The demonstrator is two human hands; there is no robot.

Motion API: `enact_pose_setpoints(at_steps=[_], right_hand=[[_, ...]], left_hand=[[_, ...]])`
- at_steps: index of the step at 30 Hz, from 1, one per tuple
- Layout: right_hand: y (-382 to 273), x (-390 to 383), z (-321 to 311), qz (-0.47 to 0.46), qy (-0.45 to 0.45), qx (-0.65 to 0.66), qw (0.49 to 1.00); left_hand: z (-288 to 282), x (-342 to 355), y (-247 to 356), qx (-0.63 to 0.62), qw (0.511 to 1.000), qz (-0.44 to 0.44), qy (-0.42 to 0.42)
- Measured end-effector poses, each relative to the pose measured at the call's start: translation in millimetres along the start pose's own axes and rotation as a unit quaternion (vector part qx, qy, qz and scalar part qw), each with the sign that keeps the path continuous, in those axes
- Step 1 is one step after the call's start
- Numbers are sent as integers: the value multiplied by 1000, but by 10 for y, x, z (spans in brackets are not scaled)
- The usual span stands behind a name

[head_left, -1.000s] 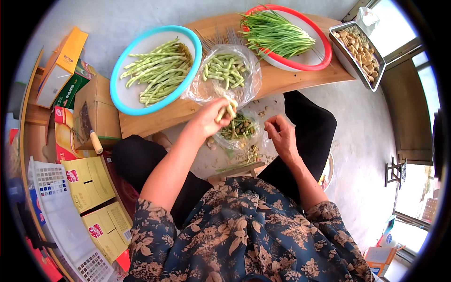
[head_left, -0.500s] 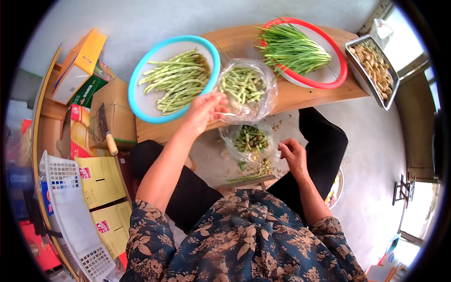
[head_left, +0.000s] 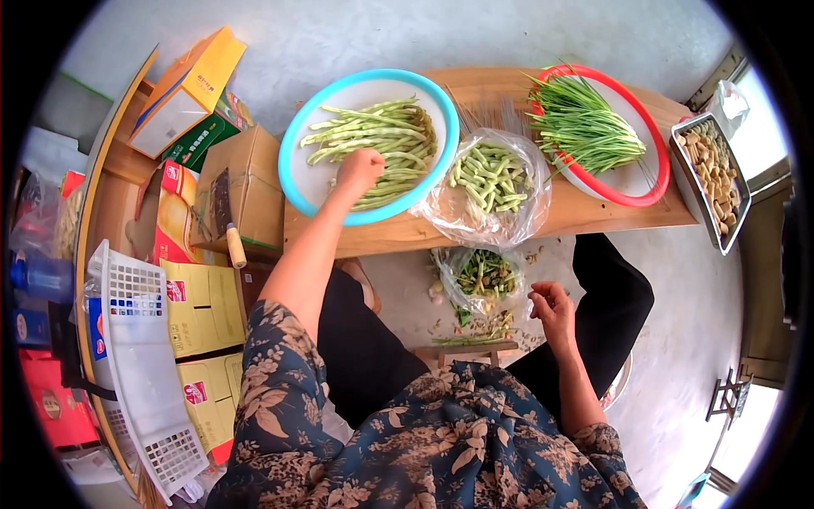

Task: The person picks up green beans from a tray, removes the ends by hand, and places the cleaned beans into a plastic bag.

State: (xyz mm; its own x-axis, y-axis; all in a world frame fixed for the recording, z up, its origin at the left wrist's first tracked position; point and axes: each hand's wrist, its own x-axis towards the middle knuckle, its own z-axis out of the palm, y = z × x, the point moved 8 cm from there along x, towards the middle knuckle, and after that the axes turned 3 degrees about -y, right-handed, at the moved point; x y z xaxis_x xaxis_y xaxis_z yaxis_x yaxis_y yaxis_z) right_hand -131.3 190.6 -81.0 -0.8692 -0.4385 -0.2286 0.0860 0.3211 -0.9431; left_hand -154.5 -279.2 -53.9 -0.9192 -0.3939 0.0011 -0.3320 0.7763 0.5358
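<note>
A wide white basin with a light-blue rim (head_left: 292,184) holds long green beans (head_left: 407,136). Over those beans, my left hand (head_left: 359,171) has its fingers curled closed; its fingertips are hidden, so what they grip cannot be made out. Right of the basin lies a clear plastic bag (head_left: 449,208) with short pieces of green bean (head_left: 487,176) in it. My right hand (head_left: 553,312) is above my right thigh, its fingers loosely bent and apart, with nothing visible in them. Beside it, lower down, hangs another clear bag holding green scraps (head_left: 485,276).
At the right, a red-rimmed basin (head_left: 660,182) holds long green stalks (head_left: 589,127), beside a metal tray (head_left: 708,222) of brown pieces (head_left: 708,174). A wooden-handled cleaver (head_left: 233,242) rests against cardboard boxes (head_left: 246,178) at left. A white plastic basket (head_left: 136,373) stands nearer.
My left hand has moved from the edge of the bean-piece bag up and left into the blue-rimmed basin, closing its fingers. My right hand stays near the lower bag. The whole view has shifted.
</note>
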Motion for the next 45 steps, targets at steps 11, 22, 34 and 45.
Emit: enact_pose_setpoints(at_steps=[11, 22, 34, 45], right_hand=[[91, 12, 65, 18, -22, 20, 999], [-636, 86, 223, -65, -37, 30, 997], [-1470, 250, 121, -138, 12, 93, 986], [-1006, 368, -94, -39, 50, 293, 954]], left_hand=[[-149, -86, 62, 127, 991, 9, 31], [-729, -628, 1416, -526, 846, -7, -89], [741, -1567, 2239, -588, 728, -36, -351], [767, -1556, 2012, -473, 817, 47, -325]])
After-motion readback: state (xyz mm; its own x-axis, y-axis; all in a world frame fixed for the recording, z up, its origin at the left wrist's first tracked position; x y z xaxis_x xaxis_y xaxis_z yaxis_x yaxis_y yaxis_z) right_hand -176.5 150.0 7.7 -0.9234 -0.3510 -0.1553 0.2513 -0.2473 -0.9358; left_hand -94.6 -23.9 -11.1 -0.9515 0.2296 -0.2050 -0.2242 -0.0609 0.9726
